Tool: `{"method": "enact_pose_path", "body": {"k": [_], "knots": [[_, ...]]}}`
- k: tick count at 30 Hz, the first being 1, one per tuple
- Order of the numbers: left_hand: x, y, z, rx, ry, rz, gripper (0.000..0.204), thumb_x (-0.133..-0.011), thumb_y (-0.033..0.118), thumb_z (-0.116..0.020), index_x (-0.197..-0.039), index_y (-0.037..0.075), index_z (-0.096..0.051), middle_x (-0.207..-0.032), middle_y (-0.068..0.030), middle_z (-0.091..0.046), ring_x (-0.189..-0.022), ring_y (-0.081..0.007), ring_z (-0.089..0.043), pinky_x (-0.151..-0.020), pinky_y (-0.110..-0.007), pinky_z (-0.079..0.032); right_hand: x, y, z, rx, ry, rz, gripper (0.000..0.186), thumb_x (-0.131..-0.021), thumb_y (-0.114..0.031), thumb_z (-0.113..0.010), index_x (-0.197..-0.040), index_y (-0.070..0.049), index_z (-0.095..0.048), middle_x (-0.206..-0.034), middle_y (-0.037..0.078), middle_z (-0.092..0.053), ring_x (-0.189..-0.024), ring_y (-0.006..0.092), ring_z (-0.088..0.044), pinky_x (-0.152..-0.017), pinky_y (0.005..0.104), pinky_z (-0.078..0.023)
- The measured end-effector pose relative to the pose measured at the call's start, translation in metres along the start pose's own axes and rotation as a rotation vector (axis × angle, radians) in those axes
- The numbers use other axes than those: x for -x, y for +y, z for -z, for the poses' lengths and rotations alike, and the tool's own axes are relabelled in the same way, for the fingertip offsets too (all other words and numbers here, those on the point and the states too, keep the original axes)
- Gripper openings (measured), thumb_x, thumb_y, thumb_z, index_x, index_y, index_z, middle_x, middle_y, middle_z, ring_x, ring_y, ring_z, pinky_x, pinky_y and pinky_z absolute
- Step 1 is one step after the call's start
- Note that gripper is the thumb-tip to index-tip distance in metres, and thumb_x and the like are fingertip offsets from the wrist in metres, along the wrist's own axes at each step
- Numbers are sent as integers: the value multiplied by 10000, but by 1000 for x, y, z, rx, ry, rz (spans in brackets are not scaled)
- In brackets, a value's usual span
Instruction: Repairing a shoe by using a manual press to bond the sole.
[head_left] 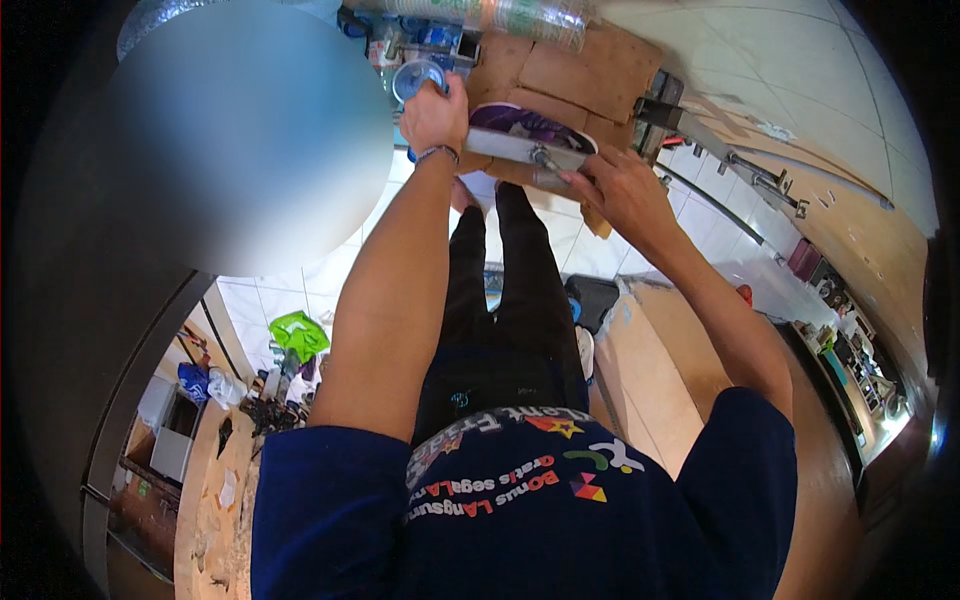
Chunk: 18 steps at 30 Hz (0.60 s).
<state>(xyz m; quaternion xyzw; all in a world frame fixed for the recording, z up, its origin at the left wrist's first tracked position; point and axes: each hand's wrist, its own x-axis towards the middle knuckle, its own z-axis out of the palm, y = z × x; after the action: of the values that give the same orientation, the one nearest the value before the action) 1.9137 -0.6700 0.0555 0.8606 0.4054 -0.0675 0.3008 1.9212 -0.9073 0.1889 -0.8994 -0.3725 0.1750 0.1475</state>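
At two o'clock, the right hand (632, 195) has thumb and fingers pinched on a thin metal handle (550, 164) at the pale bar (505, 146). Toward eleven, the left hand (435, 116) curls by a cup (418, 74), fingertips hidden. Work seems under way; what's done or left doesn't show. Beyond: cardboard (572, 78).

purple, white-patterned piece (528, 122); silver bar (505, 146); brown cardboard (575, 72); green bag (299, 336); navy shirt (590, 555).

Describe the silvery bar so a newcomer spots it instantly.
Find the brown cardboard near the picture's top. Between the left hand and right hand runs a straight bar, its silvery colour unlike the purple patterned item just above it.
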Motion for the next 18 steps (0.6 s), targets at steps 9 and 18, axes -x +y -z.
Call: {"method": "enact_pose_path", "body": {"k": [9,18], "knots": [[-1,-3,-4,-44,-2,6,558,-900,536,-445,-881,63,-740,-909,-236,-707,-908,-439,-667,-832,-516,-504,3,18,10,-67,-286,220,322,-818,-247,-724,-1002,-10,-609,-973,147,-646,-939,332,-638,-854,441,-484],[0,-4,-12,-28,74,5,543,-879,509,-491,-830,22,-726,-864,-258,-699,-878,-445,-669,-817,-522,-505,-66,6,-16,27,-67,774,222,-808,-254,-696,-945,-90,-638,-1024,100,-604,-943,319,-607,-776,429,-502]]}}
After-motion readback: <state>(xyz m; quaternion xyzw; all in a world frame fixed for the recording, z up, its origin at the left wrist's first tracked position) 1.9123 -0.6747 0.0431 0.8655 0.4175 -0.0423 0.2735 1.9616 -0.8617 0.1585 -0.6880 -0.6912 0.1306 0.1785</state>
